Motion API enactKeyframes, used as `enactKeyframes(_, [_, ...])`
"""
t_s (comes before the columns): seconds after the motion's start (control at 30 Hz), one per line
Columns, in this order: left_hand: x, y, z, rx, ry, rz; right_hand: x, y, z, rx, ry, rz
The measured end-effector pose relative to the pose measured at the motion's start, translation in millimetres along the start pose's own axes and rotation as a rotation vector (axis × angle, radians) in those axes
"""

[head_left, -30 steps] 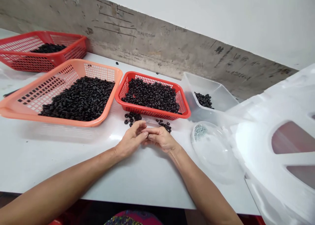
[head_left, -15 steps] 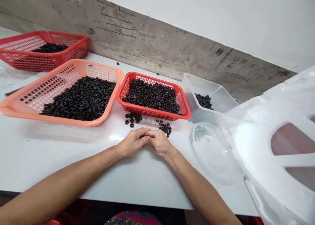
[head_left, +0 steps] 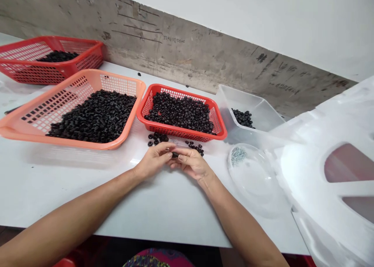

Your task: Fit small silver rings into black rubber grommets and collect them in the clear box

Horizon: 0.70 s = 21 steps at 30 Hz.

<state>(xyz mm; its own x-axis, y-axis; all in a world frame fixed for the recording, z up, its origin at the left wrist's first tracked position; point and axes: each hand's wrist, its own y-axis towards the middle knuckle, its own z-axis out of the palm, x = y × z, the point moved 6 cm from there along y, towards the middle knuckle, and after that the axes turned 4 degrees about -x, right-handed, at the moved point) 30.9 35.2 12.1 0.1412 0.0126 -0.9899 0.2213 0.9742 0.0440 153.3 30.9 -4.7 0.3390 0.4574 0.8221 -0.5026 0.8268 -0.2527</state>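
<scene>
Two bare hands at work over a white bench [head_left: 163,216]. The left hand [head_left: 153,160] and right hand [head_left: 194,164] meet at the fingertips, thumbs and fingers drawn nearly together, pinching a small black piece [head_left: 174,155] between them; the hidden fingers cannot be judged. Just beyond lie two loose clusters of black rings, left [head_left: 156,137] and right [head_left: 199,148]. Farther off stands a red basket [head_left: 181,133] of similar rings; to its left, an orange basket [head_left: 73,141] of black parts; to its right, a clear bin [head_left: 248,137]. A shallow dish [head_left: 254,181] holds silvery bits [head_left: 238,156] at right.
</scene>
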Motion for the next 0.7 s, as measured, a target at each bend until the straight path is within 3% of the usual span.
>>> enactKeyframes(0.13, [-6,0,0.5,-0.003,0.130,0.124,-3,1,-4,0.004,0.009,0.020])
enactKeyframes(0.37, [10,-2,1.6,0.004,-0.085,-0.104,1,-1,-4,-0.016,0.015,0.014])
enactKeyframes(0.7, [0,-13,16.7,0.136,0.187,-0.022,1,-4,12,-0.068,-0.069,-0.042])
